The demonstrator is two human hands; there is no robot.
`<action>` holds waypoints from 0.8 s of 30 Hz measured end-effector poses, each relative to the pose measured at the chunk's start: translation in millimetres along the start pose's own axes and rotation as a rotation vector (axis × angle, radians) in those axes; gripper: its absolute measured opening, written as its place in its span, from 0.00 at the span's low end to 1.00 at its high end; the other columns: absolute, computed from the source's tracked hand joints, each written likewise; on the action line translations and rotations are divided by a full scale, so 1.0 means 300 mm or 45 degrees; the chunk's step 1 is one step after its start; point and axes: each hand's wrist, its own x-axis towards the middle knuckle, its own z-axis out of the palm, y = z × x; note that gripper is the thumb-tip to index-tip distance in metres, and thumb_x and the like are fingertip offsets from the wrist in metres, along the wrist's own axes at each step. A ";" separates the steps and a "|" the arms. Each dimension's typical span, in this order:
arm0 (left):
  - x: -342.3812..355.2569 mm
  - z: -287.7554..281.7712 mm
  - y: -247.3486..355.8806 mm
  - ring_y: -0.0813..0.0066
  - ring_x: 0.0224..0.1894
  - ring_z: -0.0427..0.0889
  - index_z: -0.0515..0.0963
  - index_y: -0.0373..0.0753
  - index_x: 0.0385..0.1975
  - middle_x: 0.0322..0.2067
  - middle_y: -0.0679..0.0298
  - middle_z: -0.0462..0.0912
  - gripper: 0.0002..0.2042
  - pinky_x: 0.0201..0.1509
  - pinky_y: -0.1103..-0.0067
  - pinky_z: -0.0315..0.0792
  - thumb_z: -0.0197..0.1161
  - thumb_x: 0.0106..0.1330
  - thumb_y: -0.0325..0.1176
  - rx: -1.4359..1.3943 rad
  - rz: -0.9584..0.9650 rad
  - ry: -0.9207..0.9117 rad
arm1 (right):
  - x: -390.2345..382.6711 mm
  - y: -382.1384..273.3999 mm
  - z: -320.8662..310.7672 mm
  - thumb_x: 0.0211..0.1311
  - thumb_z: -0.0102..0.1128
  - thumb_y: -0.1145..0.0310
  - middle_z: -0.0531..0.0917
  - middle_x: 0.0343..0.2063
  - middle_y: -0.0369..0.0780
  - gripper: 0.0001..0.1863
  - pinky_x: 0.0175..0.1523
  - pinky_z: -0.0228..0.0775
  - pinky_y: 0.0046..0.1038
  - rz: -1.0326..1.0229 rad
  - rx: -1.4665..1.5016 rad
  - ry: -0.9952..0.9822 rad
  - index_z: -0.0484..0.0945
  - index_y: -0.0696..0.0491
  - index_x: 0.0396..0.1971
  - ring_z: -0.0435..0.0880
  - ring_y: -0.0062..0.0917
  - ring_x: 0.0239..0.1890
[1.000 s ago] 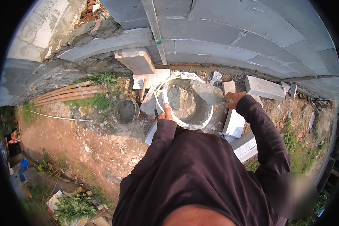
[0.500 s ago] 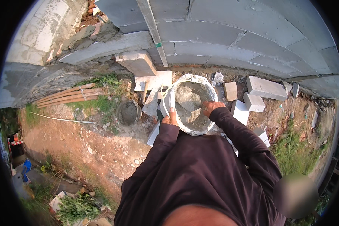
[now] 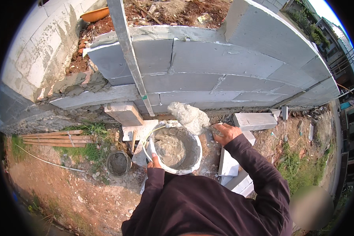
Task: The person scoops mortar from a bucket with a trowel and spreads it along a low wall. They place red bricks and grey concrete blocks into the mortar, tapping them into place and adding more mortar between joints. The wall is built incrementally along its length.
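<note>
My left hand (image 3: 155, 162) is closed on the left rim of a mortar-smeared white bucket (image 3: 199, 152), held in front of my body. Wet grey mortar (image 3: 170, 148) lies inside it. Gripped in my right hand (image 3: 226, 133) is a trowel, its blade hidden under a big heap of mortar (image 3: 189, 118). This heap is above the bucket's far right rim, between the bucket and the block wall (image 3: 200, 84). A pale cord-like handle (image 3: 146, 143) hangs along the bucket's left side.
An upright metal straightedge (image 3: 129, 55) leans on the wall. Loose blocks lie about: one at left (image 3: 124, 113), one at right (image 3: 255, 121), others beside my right arm. A small mortar-stained bucket (image 3: 118, 163) and bamboo poles (image 3: 55, 139) are on the ground at left.
My right hand has come up out of the bucket, bringing the trowel loaded with mortar. The left hand still holds the rim. The view has tilted up, showing the wall's top.
</note>
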 end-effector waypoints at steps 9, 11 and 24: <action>-0.040 -0.003 0.104 0.72 0.21 0.66 0.63 0.33 0.13 0.15 0.61 0.68 0.30 0.27 0.72 0.61 0.48 0.64 0.58 0.166 0.050 0.054 | 0.454 0.089 -0.563 0.55 0.57 0.61 0.74 0.18 0.35 0.14 0.18 0.64 0.21 0.344 0.855 0.420 0.77 0.56 0.35 0.72 0.17 0.13; -0.038 -0.004 0.111 0.72 0.21 0.66 0.63 0.33 0.13 0.15 0.61 0.67 0.31 0.27 0.72 0.61 0.47 0.64 0.58 0.145 0.009 0.047 | 0.505 0.087 -0.601 0.57 0.56 0.59 0.73 0.17 0.33 0.16 0.17 0.62 0.21 0.333 1.251 0.537 0.75 0.56 0.38 0.71 0.17 0.13; -0.010 -0.032 0.053 0.73 0.21 0.69 0.73 0.28 0.17 0.15 0.59 0.74 0.32 0.29 0.72 0.65 0.47 0.63 0.59 -0.032 0.108 -0.046 | 0.478 0.145 -0.634 0.59 0.52 0.60 0.72 0.17 0.33 0.16 0.16 0.59 0.20 0.194 1.390 0.387 0.73 0.57 0.38 0.69 0.16 0.13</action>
